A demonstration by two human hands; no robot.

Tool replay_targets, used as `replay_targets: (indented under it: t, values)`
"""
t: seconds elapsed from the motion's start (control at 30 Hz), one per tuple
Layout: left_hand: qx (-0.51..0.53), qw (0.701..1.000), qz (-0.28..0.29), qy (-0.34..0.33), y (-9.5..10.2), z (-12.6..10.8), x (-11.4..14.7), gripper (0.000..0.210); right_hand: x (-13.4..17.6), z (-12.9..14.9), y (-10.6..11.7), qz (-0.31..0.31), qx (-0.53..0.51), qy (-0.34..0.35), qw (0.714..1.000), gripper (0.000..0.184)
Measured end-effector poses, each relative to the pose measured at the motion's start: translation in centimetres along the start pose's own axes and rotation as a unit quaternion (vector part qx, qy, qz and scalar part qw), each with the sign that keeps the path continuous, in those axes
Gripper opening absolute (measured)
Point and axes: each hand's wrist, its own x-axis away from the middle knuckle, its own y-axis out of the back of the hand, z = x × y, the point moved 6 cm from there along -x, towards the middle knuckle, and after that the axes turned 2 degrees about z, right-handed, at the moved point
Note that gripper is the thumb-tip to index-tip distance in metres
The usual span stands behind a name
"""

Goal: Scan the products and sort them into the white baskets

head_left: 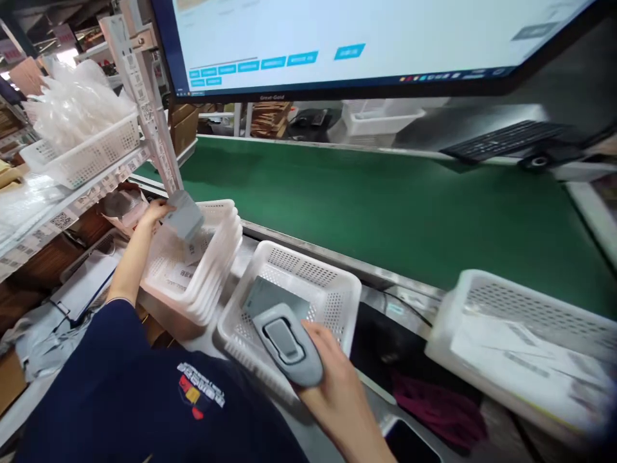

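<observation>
My right hand [332, 376] grips a grey handheld scanner [284, 337], held over a white perforated basket [332, 292] at the near edge of the conveyor. My left hand [155, 212] is stretched out to the left and holds a small grey packet [186, 215] above a stack of nested white baskets [219, 257]. Printed slips with codes lie in the top basket of that stack. My dark blue sleeve fills the lower left.
A green conveyor belt [385, 206] runs across the middle. A large monitor [366, 38] hangs above it and a black keyboard [501, 140] sits at the right. Another white basket [525, 341] with papers stands at the right. Left shelves hold a basket of plastic bags [80, 138].
</observation>
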Motion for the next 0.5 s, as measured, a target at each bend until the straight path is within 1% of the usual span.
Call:
replay_targets:
  t: [0.07,0.13,0.2,0.27,0.33,0.37,0.4,0.43,0.47,0.5]
  values:
    - [0.005,0.999,-0.033,-0.009,0.7,-0.5,0.6,0.048,-3.2,2.7,0.1,0.004,0.035,0.041,0.999,0.057]
    - [0.04,0.995,-0.072,-0.063,1.3,-1.8,2.6,0.053,-6.3,5.6,-0.1,0.019,0.084,0.084,0.993,0.066]
    - [0.079,0.984,-0.091,-0.131,1.1,-3.7,5.8,0.06,-8.5,7.7,-0.2,0.028,0.123,0.105,0.986,0.073]
    - [0.097,0.973,-0.091,-0.19,-0.1,-5.7,9.7,0.064,-9.5,8.2,0.2,0.024,0.119,0.102,0.987,0.072]
    - [0.108,0.959,-0.089,-0.246,-2.0,-7.3,13.8,0.068,-8.9,7.3,0.9,-0.001,0.064,0.093,0.994,0.064]
    - [0.117,0.951,-0.087,-0.273,-3.3,-8.0,15.7,0.07,-8.0,6.1,1.3,-0.022,0.025,0.082,0.996,0.056]
    - [0.129,0.942,-0.081,-0.298,-5.0,-8.5,17.4,0.072,-6.5,4.5,1.7,-0.049,-0.015,0.056,0.997,0.046]
    - [0.139,0.935,-0.068,-0.318,-7.1,-8.9,18.7,0.073,-4.7,2.4,2.0,-0.082,-0.055,0.006,0.995,0.039]
    - [0.147,0.93,-0.048,-0.333,-9.6,-9.1,19.6,0.075,-2.3,0.0,2.1,-0.119,-0.096,-0.064,0.986,0.035]
    - [0.15,0.928,-0.019,-0.339,-12.6,-9.4,20.0,0.075,0.6,-2.6,2.1,-0.163,-0.13,-0.158,0.965,0.042]
